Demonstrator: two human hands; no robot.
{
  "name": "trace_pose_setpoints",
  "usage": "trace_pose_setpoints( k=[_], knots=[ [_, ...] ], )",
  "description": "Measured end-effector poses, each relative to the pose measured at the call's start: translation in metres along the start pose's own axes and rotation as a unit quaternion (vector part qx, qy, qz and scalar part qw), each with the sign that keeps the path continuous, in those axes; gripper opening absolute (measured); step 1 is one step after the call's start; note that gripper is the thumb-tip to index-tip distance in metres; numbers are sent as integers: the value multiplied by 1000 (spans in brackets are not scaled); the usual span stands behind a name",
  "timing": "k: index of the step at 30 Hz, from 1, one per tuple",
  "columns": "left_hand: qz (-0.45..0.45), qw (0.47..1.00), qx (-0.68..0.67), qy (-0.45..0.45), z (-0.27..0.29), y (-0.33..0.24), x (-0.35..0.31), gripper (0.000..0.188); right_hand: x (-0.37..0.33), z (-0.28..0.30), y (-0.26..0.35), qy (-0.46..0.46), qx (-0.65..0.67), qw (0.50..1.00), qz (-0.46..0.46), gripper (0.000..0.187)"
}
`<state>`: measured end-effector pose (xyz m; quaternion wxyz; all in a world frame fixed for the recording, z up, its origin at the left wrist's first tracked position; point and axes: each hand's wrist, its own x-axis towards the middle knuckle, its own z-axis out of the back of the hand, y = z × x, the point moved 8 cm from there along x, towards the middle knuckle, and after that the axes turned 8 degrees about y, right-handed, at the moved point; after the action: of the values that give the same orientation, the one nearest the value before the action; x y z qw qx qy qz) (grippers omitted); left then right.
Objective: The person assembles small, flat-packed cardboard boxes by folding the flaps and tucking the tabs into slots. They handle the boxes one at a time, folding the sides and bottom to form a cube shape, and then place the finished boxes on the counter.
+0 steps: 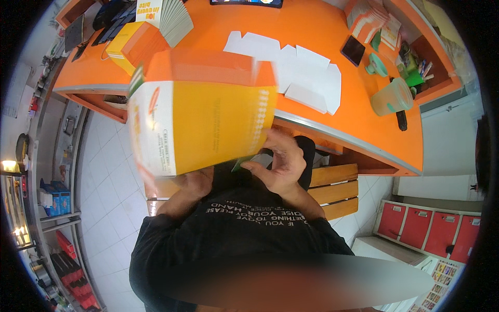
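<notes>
A cardboard box in yellow, white and orange, slightly blurred, is held up in front of my body, over the near edge of the orange desk. My left hand supports it at the lower left; the box hides most of its fingers. At the lower right corner, my right hand has its fingers bent against the box's edge. Its thumb is by a small green piece, and I cannot tell whether that belongs to the box. Orange flaps stand along the box's far side.
Flat white die-cut card sheets lie beyond the box. Fanned flat cartons and a yellow-orange stack sit at the far left. To the right are a phone, a green lid and a clear plastic tub. A wooden slatted bench is beneath me.
</notes>
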<state>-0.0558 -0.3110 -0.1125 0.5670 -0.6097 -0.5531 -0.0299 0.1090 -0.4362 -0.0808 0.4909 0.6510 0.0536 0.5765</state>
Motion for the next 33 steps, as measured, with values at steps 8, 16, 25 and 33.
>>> trace_pose_setpoints(
  k=[8, 16, 25, 33],
  knots=[
    [31, 962, 233, 138, -13, 6, -6, 45, 13, 10, 28, 71, -284, 951, 101, 50],
    [103, 981, 126, 109, -11, 15, 5, 40, 22, -2, 25, 124, -112, 982, 91, 37],
    [174, 941, 204, 206, -22, 16, 9, 38, 13, -8, 41, 74, -178, 960, 201, 33],
    [171, 973, 78, 137, -14, 21, 8, 38, 28, -7, 42, 102, -69, 978, 171, 23]
  ],
)
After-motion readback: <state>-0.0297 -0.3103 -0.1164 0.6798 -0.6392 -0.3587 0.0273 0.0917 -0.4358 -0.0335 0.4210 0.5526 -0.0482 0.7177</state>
